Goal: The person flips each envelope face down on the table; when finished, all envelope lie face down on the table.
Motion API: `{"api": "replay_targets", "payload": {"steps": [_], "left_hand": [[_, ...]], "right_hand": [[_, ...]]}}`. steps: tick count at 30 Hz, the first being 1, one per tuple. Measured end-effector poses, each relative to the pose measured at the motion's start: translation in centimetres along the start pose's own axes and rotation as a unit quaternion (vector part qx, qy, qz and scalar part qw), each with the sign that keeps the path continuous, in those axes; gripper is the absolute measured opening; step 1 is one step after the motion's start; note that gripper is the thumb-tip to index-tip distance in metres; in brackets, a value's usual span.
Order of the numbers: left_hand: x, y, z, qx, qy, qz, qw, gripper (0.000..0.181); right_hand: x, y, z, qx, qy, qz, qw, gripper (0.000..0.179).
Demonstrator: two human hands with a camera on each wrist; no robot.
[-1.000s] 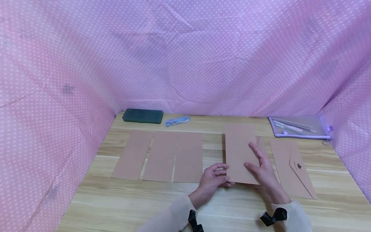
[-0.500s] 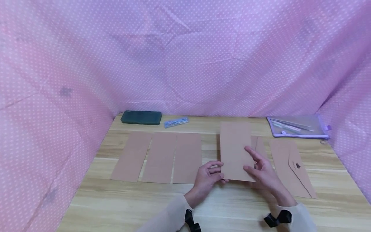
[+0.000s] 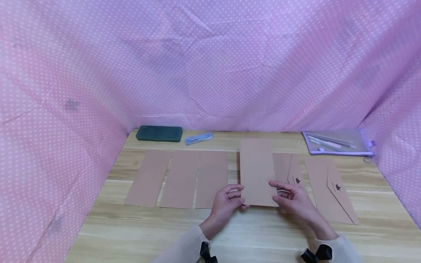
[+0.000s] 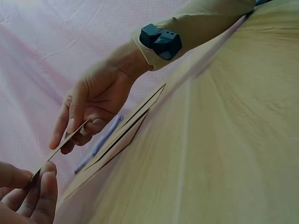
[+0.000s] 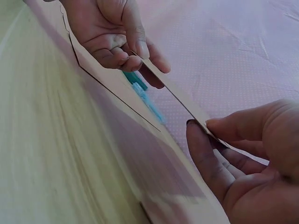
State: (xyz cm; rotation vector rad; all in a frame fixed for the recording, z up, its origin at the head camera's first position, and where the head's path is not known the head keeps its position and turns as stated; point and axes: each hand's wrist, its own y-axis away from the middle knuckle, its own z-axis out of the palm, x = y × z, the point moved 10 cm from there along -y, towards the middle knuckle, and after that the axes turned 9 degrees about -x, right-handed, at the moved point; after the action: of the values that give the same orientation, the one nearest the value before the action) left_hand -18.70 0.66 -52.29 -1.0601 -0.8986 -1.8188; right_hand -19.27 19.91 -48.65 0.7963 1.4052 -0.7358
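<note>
Both hands hold one brown kraft envelope [image 3: 257,171], its plain side up, raised above the table. My left hand [image 3: 227,202] pinches its near left corner between thumb and fingers. At the near right corner, my right hand [image 3: 296,202] grips the edge the same way. Both wrist views show the held envelope [image 5: 180,95] edge-on as a thin sheet between the two hands. Partly under it and the right hand lies an envelope with a crown print [image 3: 284,164], flap side up. Another crown-printed envelope [image 3: 319,190] lies to the right.
Three plain brown envelopes lie in a row at left: the leftmost envelope [image 3: 148,179], the middle envelope [image 3: 180,179] and the inner envelope [image 3: 211,175]. At the back are a dark green case [image 3: 159,133], a small blue packet [image 3: 199,138] and a purple-edged zip pouch [image 3: 358,142] with pens.
The held envelope has moved left with both hands, uncovering more of the crown-printed envelope beneath. My right hand's fingers have shifted from its face down to its near right corner.
</note>
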Motion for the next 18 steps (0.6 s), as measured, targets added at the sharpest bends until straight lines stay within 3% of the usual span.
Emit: {"api": "replay_targets", "payload": {"steps": [2,6,13,18], "left_hand": [[0.0,0.3,-0.3,0.002,0.000,0.000,1.0000,0.042],[-0.1,0.7,-0.7,0.007,-0.001,-0.001,1.0000,0.042],[-0.1,1.7,-1.6,0.058,-0.007,-0.021,0.9981,0.044],[0.2,2.5,-0.8,0.042,0.023,-0.034,0.9983,0.051]], "right_hand": [[0.0,-0.2,0.4,-0.004,0.000,-0.003,1.0000,0.046],[0.3,-0.5,0.6,0.012,0.054,0.001,0.9985,0.045],[0.8,-1.2,1.1,0.024,0.093,0.041,0.9945,0.049],[1.2,-1.6,1.3,0.021,0.112,0.069,0.9910,0.049]]}}
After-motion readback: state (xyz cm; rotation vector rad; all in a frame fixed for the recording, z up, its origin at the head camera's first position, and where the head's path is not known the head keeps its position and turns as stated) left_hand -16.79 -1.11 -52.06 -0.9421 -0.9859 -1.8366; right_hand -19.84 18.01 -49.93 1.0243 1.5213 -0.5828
